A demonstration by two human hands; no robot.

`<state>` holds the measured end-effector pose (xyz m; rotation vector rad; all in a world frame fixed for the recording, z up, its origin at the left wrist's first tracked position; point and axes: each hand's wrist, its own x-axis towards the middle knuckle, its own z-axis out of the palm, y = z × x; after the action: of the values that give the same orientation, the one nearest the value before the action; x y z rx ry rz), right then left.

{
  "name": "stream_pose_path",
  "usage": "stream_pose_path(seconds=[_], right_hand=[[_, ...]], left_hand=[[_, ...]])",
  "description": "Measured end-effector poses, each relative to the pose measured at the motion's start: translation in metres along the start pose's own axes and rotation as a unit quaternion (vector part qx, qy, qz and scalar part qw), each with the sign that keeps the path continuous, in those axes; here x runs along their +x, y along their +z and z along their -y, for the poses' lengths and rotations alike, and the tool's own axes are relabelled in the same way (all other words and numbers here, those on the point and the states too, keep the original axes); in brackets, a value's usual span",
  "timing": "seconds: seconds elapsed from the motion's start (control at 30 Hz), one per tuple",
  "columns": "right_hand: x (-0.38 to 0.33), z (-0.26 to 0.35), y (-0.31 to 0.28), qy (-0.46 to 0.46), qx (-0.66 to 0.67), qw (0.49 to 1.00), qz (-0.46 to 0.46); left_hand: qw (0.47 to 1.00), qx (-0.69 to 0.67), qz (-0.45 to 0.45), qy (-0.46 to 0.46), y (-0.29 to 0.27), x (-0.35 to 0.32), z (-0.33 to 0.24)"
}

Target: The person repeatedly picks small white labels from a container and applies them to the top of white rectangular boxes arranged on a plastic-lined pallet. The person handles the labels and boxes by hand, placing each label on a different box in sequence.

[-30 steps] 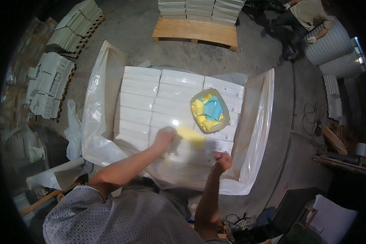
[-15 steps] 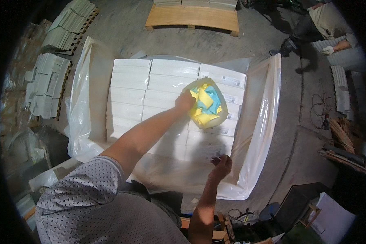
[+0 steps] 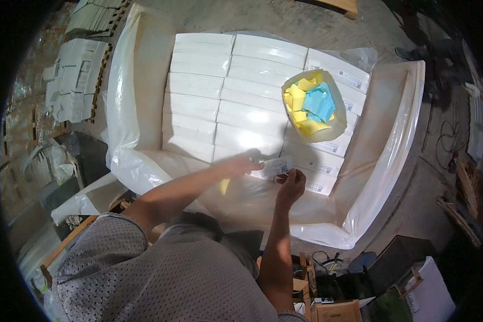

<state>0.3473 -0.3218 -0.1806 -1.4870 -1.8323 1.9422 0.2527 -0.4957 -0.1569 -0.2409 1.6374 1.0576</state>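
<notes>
A white printed label (image 3: pixel 276 166) is stretched between my two hands above the near part of the stacked white boxes (image 3: pixel 196 85). My left hand (image 3: pixel 246 165) pinches its left end. At the label's right end my right hand (image 3: pixel 292 185) grips with closed fingers. A yellow paper scrap (image 3: pixel 224 187) shows just below my left forearm; whether it is falling or resting on the plastic I cannot tell. On the boxes at the right stands a translucent tub (image 3: pixel 338 124) filled with yellow and light blue paper scraps.
Clear plastic sheeting (image 3: pixel 124 126) lines raised walls around the boxes. Stacked white packs on a pallet (image 3: pixel 75 80) stand at the left. A dark case (image 3: pixel 402 255) and a wooden box (image 3: pixel 335 311) lie at lower right, with cables on the floor beyond the right wall.
My left hand has left the tub and come back to the label beside my right hand. The yellow scrap has appeared below my left forearm. The view has shifted.
</notes>
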Motion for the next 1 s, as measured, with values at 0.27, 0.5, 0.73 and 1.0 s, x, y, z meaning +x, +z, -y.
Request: stream_pose_path(seconds=[0.27,0.5,0.73,1.0], right_hand=[[-0.022,-0.012,0.038,0.066,0.057,0.996,-0.017],[-0.009,-0.058,0.040,0.143,0.057,0.987,-0.037],[0.026,-0.133,0.007,0.240,-0.136,0.960,-0.042],[0.051,-0.203,-0.009,0.352,-0.162,0.922,0.010]], left_hand=[[0.997,-0.054,-0.014,-0.046,-0.006,0.042,0.099],[0.878,0.340,-0.103,0.321,-0.016,0.083,0.157],[0.826,0.465,-0.026,0.317,-0.001,0.126,0.190],[0.929,0.360,-0.021,0.080,0.007,0.138,0.187]])
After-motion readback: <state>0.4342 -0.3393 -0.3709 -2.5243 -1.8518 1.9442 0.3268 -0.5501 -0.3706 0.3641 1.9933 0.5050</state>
